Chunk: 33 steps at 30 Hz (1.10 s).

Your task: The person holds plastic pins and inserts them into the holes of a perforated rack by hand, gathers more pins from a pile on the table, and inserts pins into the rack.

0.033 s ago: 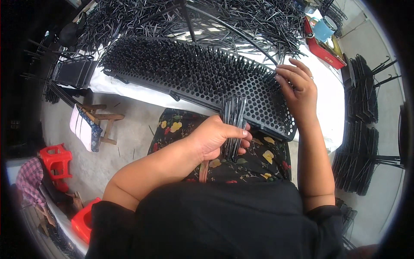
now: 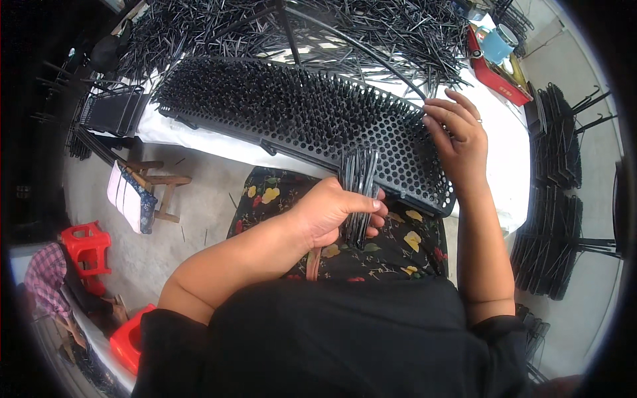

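A bundle of thin black sticks (image 2: pixel 358 199) is gripped in my left hand (image 2: pixel 338 209), the thumb lying across it, just in front of the panel's near edge. The long black perforated panel (image 2: pixel 398 156) slants over the white-covered table. Upright black sticks (image 2: pixel 265 99) crowd its left and middle holes, while many holes toward the right show bare. My right hand (image 2: pixel 461 136) is over the panel's right end, thumb and forefinger nearly together. Dark sticks and a black rod (image 2: pixel 361 50) run behind those fingertips, so what they pinch, if anything, is hidden.
Loose black sticks (image 2: pixel 411 33) are heaped at the table's back. A red tray (image 2: pixel 497 83) with a light-blue mug (image 2: pixel 499 45) stands at the far right. Stacked dark racks (image 2: pixel 547 239) line the right wall. Left are a wooden stool (image 2: pixel 166 186) and red plastic stools (image 2: pixel 86 249).
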Each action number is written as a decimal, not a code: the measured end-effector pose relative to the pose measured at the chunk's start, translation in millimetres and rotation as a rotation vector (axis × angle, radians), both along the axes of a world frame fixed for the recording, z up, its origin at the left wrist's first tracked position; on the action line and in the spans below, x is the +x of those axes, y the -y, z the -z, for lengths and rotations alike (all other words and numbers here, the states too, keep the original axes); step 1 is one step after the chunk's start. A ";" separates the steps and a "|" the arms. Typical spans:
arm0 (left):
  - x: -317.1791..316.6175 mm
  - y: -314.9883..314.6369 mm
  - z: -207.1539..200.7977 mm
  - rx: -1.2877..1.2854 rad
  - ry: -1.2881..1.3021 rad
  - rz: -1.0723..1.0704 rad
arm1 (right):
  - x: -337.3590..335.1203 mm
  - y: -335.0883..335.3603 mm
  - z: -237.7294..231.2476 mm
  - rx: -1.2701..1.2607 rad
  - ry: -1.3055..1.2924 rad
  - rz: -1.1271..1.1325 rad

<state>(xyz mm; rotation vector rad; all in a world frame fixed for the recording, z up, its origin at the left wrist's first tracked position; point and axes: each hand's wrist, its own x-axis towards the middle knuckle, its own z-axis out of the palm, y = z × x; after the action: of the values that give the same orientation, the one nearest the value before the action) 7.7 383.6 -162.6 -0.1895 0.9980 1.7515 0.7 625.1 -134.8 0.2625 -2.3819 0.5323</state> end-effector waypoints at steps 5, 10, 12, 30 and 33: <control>16.6 -1.7 2.7 0.066 -0.328 0.045 | 27.4 49.9 -9.5 -0.639 0.232 -0.460; 11.4 5.1 -9.9 0.095 -0.713 0.244 | 47.8 81.3 4.7 -0.484 0.381 -0.738; 5.5 8.9 -8.2 0.097 -0.914 0.276 | 54.0 80.0 1.9 -0.456 0.362 -0.794; 23.6 6.3 -20.8 0.228 -0.334 -0.020 | 60.1 40.3 -15.5 -0.645 -0.040 -0.330; 18.3 1.0 -6.7 -0.135 0.044 -0.114 | 63.1 29.2 -7.3 -1.010 0.242 -0.093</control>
<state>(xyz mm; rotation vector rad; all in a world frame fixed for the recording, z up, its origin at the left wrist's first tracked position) 26.0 382.6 -155.9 -0.3752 1.0920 1.7753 63.8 595.9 -127.5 -0.1602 -2.0080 1.7771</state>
